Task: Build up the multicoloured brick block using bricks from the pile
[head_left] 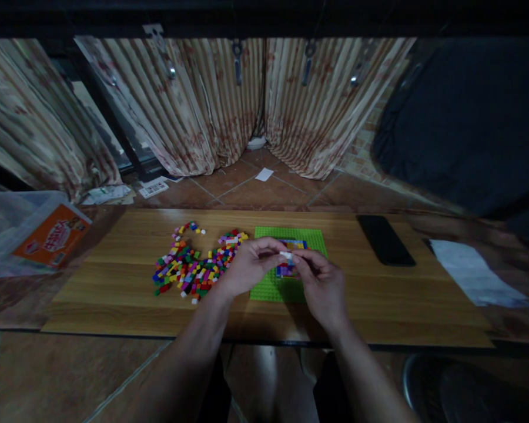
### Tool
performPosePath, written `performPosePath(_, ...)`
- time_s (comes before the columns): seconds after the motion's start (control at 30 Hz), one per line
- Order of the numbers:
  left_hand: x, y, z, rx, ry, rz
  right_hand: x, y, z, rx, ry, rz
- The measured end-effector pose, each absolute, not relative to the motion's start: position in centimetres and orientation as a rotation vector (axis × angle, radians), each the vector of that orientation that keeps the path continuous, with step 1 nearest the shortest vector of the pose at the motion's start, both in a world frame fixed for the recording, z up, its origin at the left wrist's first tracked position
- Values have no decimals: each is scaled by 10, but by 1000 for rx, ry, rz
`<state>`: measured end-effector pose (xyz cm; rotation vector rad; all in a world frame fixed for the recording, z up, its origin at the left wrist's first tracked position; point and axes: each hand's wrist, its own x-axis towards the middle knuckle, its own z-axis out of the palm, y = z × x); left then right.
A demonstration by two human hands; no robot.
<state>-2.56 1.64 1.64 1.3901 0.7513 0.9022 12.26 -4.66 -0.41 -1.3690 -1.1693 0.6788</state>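
My left hand (252, 264) and my right hand (320, 279) meet above a green baseplate (308, 238) on a wooden table (114, 294). Both pinch a small white brick (285, 255) between their fingertips. Under the hands, a small build of coloured bricks (286, 269) stands on the plate, partly hidden. A loose pile of small coloured bricks (194, 264) lies just left of the plate, beside my left hand.
A black phone (384, 239) lies on the table's right part. A white sheet (471, 270) rests at the far right edge. A clear plastic bag with an orange box (48, 235) sits at the left. Curtains (211, 106) and tiled floor lie beyond the table.
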Motion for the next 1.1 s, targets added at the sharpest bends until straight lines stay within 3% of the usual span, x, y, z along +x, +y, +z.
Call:
performPosePath(0.33, -21, 29, 0, 1707, 1055, 997, 179, -60, -9, -1546, -1205, 544)
performPosePath(1.1, -34, 28, 7, 1667, 1075, 707, 131, -40, -13, -1492, -1419, 394)
